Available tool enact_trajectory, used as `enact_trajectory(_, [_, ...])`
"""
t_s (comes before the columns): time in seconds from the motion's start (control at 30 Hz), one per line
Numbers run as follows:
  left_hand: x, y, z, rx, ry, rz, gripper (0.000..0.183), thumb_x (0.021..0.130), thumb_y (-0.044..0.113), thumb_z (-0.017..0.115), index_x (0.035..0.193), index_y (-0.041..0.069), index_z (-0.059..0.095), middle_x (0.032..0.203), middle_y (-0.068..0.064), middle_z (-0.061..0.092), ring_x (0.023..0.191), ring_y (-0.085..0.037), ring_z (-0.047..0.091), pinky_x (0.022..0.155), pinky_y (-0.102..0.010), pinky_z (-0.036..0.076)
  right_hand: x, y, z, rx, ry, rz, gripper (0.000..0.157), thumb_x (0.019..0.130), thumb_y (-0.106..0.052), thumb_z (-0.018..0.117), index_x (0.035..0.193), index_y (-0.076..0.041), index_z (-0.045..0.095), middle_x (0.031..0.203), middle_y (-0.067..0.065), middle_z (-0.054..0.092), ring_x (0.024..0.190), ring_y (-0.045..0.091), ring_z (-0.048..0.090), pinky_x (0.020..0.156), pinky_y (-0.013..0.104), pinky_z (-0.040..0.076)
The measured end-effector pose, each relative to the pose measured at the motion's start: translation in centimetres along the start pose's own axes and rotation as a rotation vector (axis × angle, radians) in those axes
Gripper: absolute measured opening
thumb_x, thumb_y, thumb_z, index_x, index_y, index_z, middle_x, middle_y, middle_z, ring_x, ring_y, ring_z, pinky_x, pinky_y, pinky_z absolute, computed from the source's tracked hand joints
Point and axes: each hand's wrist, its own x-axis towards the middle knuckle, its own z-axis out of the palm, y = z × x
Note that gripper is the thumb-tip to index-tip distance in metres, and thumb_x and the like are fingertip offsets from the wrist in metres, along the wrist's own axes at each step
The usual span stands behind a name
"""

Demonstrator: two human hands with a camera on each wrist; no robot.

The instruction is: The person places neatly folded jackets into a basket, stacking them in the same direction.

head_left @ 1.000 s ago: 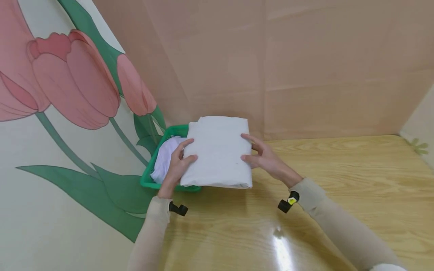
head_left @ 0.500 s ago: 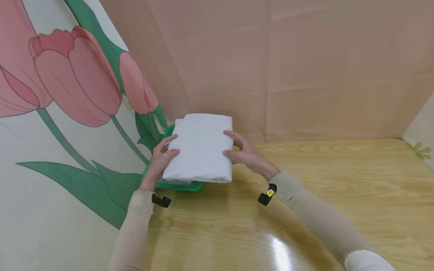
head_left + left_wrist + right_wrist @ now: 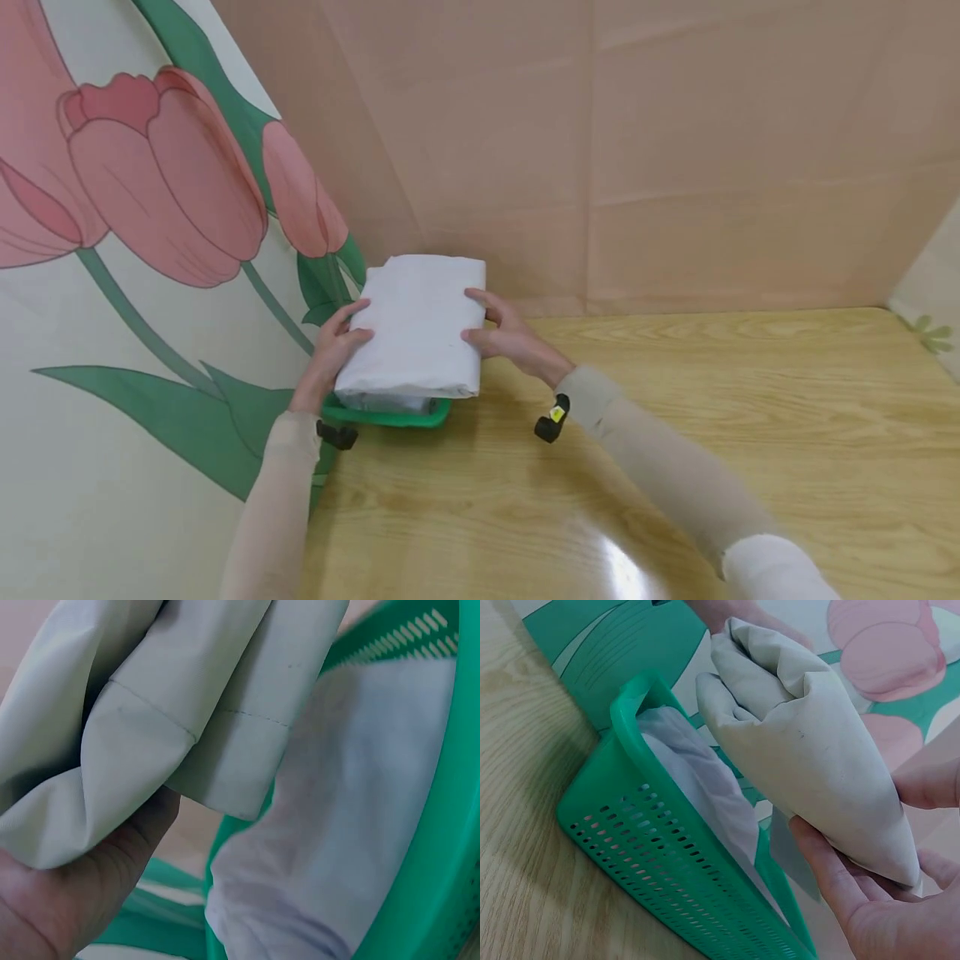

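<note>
A folded white cloth [image 3: 416, 329] is held just above a green basket [image 3: 390, 412], gripped at its two sides. The left hand [image 3: 330, 354] is set on its left edge, fingers [image 3: 352, 312] curled over the top and thumb pinching the fold; in the left wrist view the cloth's [image 3: 180, 697] stacked layers and stitched hem are seen resting against the palm [image 3: 67, 900]. The right hand [image 3: 510, 337] is set on the right edge, fingers [image 3: 480, 300] curled round the fold and clamped on it; in the right wrist view the bundle [image 3: 810, 750] is seen tapering into that hand [image 3: 870, 900], clear of the basket rim [image 3: 630, 720]. The basket is perforated along its side [image 3: 660, 840] and already holds another pale garment [image 3: 360, 810], lilac-white and loosely laid. The basket stands on the wooden tabletop [image 3: 675, 467] at its far left corner, close against a wall panel printed with pink tulips [image 3: 165, 175] and green leaves. Plain pinkish-brown panels [image 3: 675, 150] are noted behind. Both forearms are covered by beige sleeves [image 3: 660, 475], and a small black device is strapped at each wrist [image 3: 551, 421].
</note>
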Motion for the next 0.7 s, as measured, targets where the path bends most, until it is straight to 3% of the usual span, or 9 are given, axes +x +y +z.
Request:
enact_trajectory(0.17, [1.1, -0.4, -0.9, 0.007, -0.017, -0.023, 0.06, 0.104, 0.01, 0.063, 0.162, 0.018, 0.049, 0.155, -0.023, 0.05, 0.1, -0.01, 0.062, 0.094, -0.025, 0.05, 1.3, 0.1, 0.8, 0.007, 0.009, 0.013, 0.08, 0.1, -0.007, 0.072, 0.167, -0.028, 0.034, 0.165, 0.021, 0.038, 0.124, 0.038, 0.066, 0.088, 0.048, 0.064])
enact_trajectory(0.27, [1.4, -0.4, -1.6, 0.02, -0.032, -0.063, 0.061, 0.104, 0.009, 0.061, 0.163, 0.018, 0.046, 0.166, -0.019, 0.04, 0.123, -0.021, 0.058, 0.109, -0.035, 0.045, 1.9, 0.3, 1.5, 0.013, 0.013, 0.026, 0.08, 0.1, -0.007, 0.072, 0.168, -0.027, 0.033, 0.165, 0.02, 0.038, 0.126, 0.037, 0.064, 0.088, 0.046, 0.064])
enact_trajectory(0.37, [1.5, -0.4, -2.5, 0.049, -0.03, -0.101, 0.062, 0.104, 0.007, 0.058, 0.164, 0.016, 0.045, 0.176, -0.011, 0.025, 0.152, -0.031, 0.037, 0.123, -0.048, 0.033, 2.4, 0.6, 2.4, 0.004, 0.003, 0.044, 0.08, 0.101, -0.009, 0.072, 0.168, -0.028, 0.032, 0.162, 0.022, 0.04, 0.127, 0.036, 0.063, 0.088, 0.044, 0.063])
enact_trajectory(0.43, [1.5, -0.5, -3.1, 0.07, -0.033, -0.119, 0.062, 0.103, 0.006, 0.056, 0.164, 0.014, 0.044, 0.178, -0.01, 0.02, 0.16, -0.033, 0.024, 0.129, -0.054, 0.024, 2.8, 0.9, 3.0, -0.005, 0.002, 0.061, 0.08, 0.101, -0.011, 0.071, 0.168, -0.029, 0.032, 0.161, 0.022, 0.042, 0.126, 0.035, 0.063, 0.087, 0.042, 0.063])
enact_trajectory(0.7, [2.1, -1.2, -4.5, 0.071, -0.051, -0.138, 0.067, 0.101, -0.002, 0.051, 0.166, 0.009, 0.038, 0.179, -0.014, 0.015, 0.161, -0.036, 0.018, 0.131, -0.054, 0.018, 3.5, 1.4, 4.4, -0.008, 0.009, 0.106, 0.081, 0.101, -0.008, 0.07, 0.168, -0.031, 0.031, 0.163, 0.022, 0.039, 0.127, 0.036, 0.062, 0.089, 0.044, 0.063])
